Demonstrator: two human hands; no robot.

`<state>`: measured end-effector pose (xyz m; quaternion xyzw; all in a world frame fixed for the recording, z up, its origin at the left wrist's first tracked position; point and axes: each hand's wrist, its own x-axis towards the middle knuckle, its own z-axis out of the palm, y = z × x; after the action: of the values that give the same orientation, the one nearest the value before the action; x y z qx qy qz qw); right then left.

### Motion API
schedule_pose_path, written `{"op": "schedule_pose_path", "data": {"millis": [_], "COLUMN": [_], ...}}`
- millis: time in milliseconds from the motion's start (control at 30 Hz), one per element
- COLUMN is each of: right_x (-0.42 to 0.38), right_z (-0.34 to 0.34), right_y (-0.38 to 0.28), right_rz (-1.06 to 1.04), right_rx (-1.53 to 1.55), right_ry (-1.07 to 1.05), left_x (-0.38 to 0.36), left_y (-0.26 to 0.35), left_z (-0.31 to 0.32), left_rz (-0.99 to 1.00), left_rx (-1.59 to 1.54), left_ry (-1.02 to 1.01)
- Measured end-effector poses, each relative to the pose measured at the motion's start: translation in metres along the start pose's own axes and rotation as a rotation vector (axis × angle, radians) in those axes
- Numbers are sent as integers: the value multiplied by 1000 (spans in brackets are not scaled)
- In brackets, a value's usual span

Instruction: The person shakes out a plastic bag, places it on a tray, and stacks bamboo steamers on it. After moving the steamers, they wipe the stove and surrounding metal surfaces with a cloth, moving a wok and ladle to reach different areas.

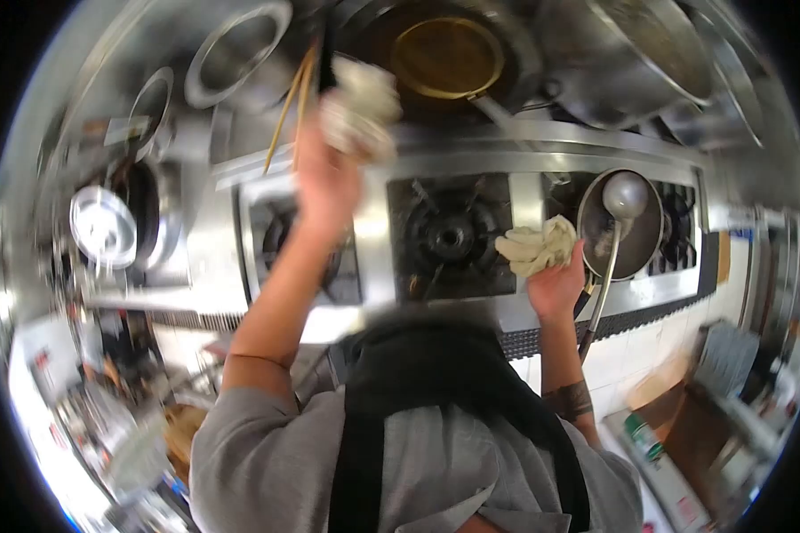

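Observation:
My left hand [329, 178] is raised over the back edge of the stove, smeared by motion, with its fingers closed on a whitish cloth [360, 107]. Beside this cloth a dark handle-like strip [326, 49] rises, and long wooden chopsticks [284, 120] lean just left of it. My right hand [556, 284] grips a second, bunched cream cloth [538, 247] over the front of the stove. Close to its right stands a round pan [644, 244] on a burner. A metal ladle [626, 197] rests with its bowl in the pan and its handle toward me.
Between my hands is a black gas burner [452, 237]. Behind the stove sit a strainer [449, 58] over a dark wok and large metal pots [627, 71]. Metal bowls [105, 226] stand at left. On the lower right is an open cardboard box [693, 417].

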<state>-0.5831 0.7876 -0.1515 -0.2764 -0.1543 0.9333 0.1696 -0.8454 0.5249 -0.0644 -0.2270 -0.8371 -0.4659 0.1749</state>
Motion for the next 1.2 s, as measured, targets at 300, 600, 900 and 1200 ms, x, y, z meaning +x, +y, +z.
{"op": "schedule_pose_path", "data": {"millis": [300, 600, 900, 1200], "right_x": [-89, -152, -162, -157], "right_z": [-33, -31, -84, -32], "right_y": [136, 225, 443, 530], "right_rz": [511, -308, -459, -370], "right_rx": [-557, -1600, -2208, -2081], "right_ry": [-46, -567, -1052, -1341], "left_x": [-271, -398, -564, -582], "left_y": [6, -30, -18, -32], "left_z": [-47, -220, -370, -372], "left_rz": [-260, -524, -901, -938], "left_rx": [-198, -81, -18, -11], "left_ry": [-814, -541, -379, -495]}}
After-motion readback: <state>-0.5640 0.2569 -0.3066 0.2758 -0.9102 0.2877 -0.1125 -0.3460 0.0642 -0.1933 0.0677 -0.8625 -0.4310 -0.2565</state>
